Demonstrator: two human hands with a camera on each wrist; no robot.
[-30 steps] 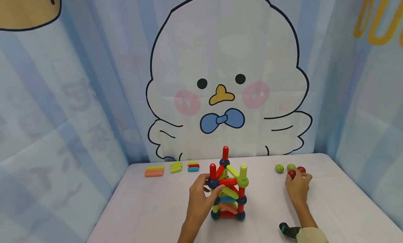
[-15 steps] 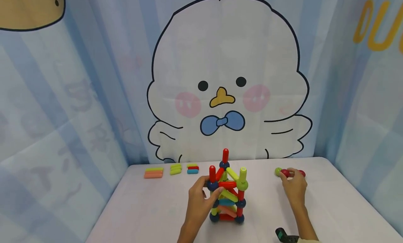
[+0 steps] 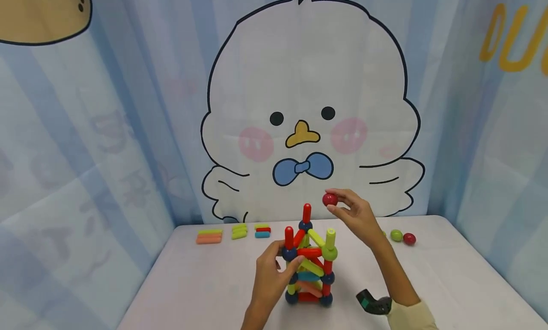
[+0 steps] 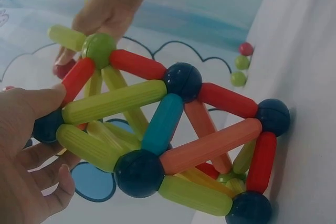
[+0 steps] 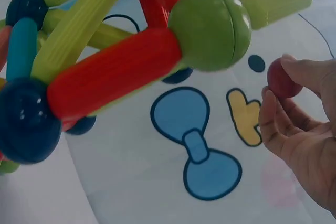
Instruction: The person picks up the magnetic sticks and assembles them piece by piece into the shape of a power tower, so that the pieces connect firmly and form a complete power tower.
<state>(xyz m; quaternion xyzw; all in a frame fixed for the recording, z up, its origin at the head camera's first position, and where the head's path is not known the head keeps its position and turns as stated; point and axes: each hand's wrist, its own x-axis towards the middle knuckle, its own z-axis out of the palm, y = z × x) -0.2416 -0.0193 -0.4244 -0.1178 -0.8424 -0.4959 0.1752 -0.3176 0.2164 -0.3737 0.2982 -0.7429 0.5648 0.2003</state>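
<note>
A tower of coloured rods and balls (image 3: 309, 276) stands upright on the table, with short rods sticking up from its top balls. My left hand (image 3: 274, 282) grips its upper left corner, thumb and fingers around the dark blue ball (image 4: 48, 125) there. Up and to the right of the tower, my right hand (image 3: 355, 216) pinches a red ball (image 3: 330, 199) between thumb and fingertips. In the right wrist view that red ball (image 5: 284, 78) is apart from the green ball (image 5: 210, 30) at the tower's top corner.
Loose green balls (image 3: 396, 235) and another red ball (image 3: 409, 239) lie at the back right of the table. Orange rods (image 3: 209, 237), green rods (image 3: 239, 231) and a blue rod (image 3: 262, 235) lie at the back left. A printed curtain (image 3: 299, 82) hangs behind the table.
My right hand has picked a red ball from the group at the back right and carried it left and up, near the tower's top. My left hand keeps its grip on the tower.
</note>
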